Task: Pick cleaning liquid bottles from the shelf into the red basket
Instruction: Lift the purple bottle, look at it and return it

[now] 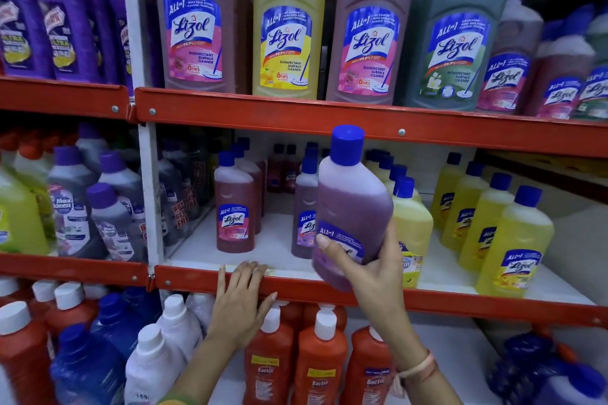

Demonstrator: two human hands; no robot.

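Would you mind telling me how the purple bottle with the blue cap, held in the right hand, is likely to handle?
The purple plastic bottle with the blue cap looks nearly full, so probably heavy for its size. Its smooth sides may be slippery; the right hand grips across the label. Tall and narrow, it could tip if set down carelessly.

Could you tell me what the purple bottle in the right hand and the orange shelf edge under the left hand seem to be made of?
Purple bottle: likely translucent plastic, since the liquid level shows through; glossy blue cap, paper-like or film label. Orange shelf edge: probably painted metal, with a smooth sheen and visible bolts.
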